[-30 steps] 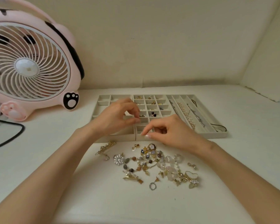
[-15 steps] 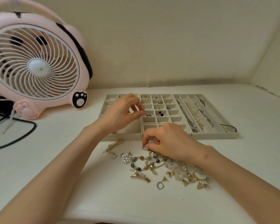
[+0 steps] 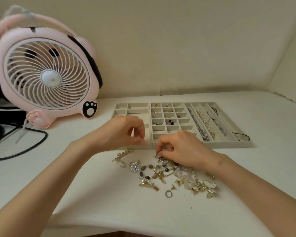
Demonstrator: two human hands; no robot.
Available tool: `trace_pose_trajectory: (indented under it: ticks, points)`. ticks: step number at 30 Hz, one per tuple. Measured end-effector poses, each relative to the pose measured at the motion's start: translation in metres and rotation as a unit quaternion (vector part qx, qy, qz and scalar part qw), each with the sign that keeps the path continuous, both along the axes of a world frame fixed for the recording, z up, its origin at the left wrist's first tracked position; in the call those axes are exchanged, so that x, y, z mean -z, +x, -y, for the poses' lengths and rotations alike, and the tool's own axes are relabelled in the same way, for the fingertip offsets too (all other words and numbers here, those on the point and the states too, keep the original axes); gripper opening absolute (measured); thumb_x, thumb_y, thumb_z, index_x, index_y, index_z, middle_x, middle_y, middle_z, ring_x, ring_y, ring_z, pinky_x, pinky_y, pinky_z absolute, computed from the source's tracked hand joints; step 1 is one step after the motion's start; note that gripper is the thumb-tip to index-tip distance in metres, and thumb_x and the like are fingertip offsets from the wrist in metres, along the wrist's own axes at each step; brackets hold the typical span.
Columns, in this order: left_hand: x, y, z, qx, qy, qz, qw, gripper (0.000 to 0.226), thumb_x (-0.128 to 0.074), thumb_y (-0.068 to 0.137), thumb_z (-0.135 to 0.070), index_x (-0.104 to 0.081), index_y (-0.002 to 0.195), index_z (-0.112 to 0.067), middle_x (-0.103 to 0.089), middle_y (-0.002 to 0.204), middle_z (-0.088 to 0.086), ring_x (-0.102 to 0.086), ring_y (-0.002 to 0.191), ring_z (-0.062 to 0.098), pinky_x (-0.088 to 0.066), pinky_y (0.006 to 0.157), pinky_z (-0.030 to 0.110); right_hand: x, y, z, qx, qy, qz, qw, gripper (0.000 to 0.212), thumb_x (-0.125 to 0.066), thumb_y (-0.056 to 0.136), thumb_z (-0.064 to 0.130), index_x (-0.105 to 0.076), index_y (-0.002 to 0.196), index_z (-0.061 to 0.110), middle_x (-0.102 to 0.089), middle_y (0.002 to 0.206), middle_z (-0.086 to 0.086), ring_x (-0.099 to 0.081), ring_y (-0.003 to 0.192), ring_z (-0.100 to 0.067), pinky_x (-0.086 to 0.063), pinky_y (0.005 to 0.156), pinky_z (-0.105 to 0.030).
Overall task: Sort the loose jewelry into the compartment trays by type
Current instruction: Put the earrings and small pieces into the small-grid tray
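Right hand point(image 3: 183, 149) fingers pinched on small gold stud point(image 3: 156, 155) at far edge of loose mixed jewelry pile point(image 3: 169, 173) on white desk point(image 3: 92, 194), just beside grey compartment trays point(image 3: 229, 144), likely for a short transfer. Left hand point(image 3: 120, 132) fingers together; contents can't tell.
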State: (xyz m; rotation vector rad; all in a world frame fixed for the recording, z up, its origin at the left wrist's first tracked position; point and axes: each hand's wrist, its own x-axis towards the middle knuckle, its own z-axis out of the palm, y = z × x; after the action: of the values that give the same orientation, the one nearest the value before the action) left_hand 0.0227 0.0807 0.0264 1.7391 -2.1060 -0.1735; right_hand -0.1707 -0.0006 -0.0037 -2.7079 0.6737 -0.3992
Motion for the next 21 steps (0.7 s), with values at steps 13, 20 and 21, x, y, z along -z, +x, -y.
trace_pose_trajectory:
  ticks: [13,20,21]
  points:
    - [0.029,-0.001,-0.017,0.057,0.041,0.025,0.997,0.011,-0.073,0.078,-0.032,-0.065,0.085,-0.032,-0.056,0.083,-0.018,-0.044,0.084,-0.005,-0.038,0.071,0.016,-0.024,-0.025,0.056,0.142,0.117,0.178,0.967,0.004,-0.070,0.084,0.020,-0.069,0.082,0.017,-0.039,0.035,0.013,-0.031,0.038,-0.003,-0.037,0.053,-0.019]
    - [0.034,0.000,-0.018,0.053,0.032,0.018,0.998,0.011,-0.073,0.079,-0.029,-0.063,0.080,-0.032,-0.056,0.078,-0.017,-0.046,0.081,-0.004,-0.041,0.069,0.019,-0.019,-0.024,0.089,0.240,0.029,0.115,0.964,0.008,-0.072,0.081,0.026,-0.073,0.085,0.020,-0.060,0.073,0.013,-0.051,0.072,-0.003,-0.042,0.070,-0.028]
    - [0.034,0.000,-0.018,0.051,0.031,0.016,0.998,0.011,-0.073,0.079,-0.028,-0.063,0.079,-0.032,-0.056,0.078,-0.017,-0.046,0.081,-0.003,-0.041,0.069,0.019,-0.017,-0.024,0.089,0.242,0.029,0.110,0.964,0.008,-0.071,0.082,0.027,-0.074,0.087,0.021,-0.063,0.081,0.010,-0.054,0.080,-0.006,-0.045,0.075,-0.028]
